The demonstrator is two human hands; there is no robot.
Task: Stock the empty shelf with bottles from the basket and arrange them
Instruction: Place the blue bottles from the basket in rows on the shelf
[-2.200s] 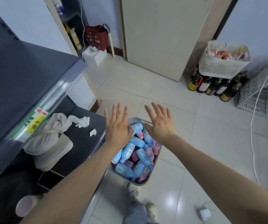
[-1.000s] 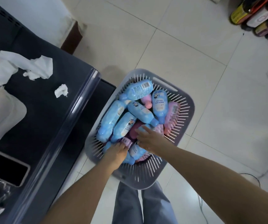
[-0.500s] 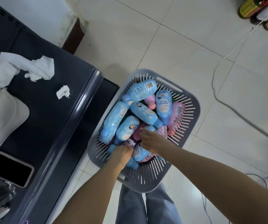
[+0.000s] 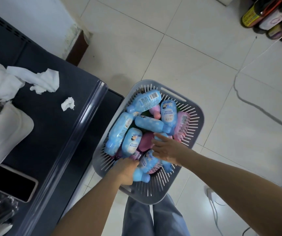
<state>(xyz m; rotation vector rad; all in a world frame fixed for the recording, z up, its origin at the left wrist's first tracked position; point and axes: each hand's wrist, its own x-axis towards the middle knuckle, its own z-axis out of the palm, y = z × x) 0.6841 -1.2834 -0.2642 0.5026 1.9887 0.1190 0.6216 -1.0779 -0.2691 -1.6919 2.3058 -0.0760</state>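
Left hand (image 4: 125, 172) grips blue bottle (image 4: 141, 176) in basket (image 4: 145, 198); right hand (image 4: 168, 150) rests on bottles (image 4: 145, 142).

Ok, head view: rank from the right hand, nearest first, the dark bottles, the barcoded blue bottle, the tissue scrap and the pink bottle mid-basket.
From the right hand:
1. pink bottle, middle of the basket, beside the hand.
2. barcoded blue bottle, basket's far end.
3. tissue scrap, on the shelf, left.
4. dark bottles, on the floor, top right.

Matt plastic basket (image 4: 147, 196), glossy tiles (image 4: 187, 65) (smooth)
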